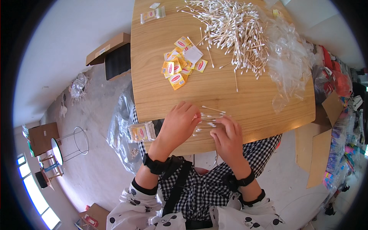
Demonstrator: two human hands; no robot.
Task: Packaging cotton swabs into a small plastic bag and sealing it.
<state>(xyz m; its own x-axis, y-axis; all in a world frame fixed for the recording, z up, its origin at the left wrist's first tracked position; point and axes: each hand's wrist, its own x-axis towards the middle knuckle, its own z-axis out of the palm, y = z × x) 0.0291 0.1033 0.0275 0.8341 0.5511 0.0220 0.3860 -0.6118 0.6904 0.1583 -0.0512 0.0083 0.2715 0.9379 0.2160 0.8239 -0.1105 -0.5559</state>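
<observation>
Near the front edge of the wooden table, a small row of loose cotton swabs (207, 123) lies crosswise between my two hands. My left hand (178, 123) is closed, its curled fingertips at the left ends of the swabs. From the other side, my right hand (230, 138) has its bent fingers and thumb closed around the right ends. Part of the row is hidden by the fingers. Beside my left wrist, at the table's left edge, sit clear packs of cotton swabs (142, 132) with yellow labels.
A large heap of cotton swabs (235, 32) covers the table's far side, next to crumpled clear plastic bags (288, 57). Yellow printed cards (176, 68) are piled at centre left. Another swab pack (152, 15) lies far left. An open cardboard box (320, 143) stands right of the table.
</observation>
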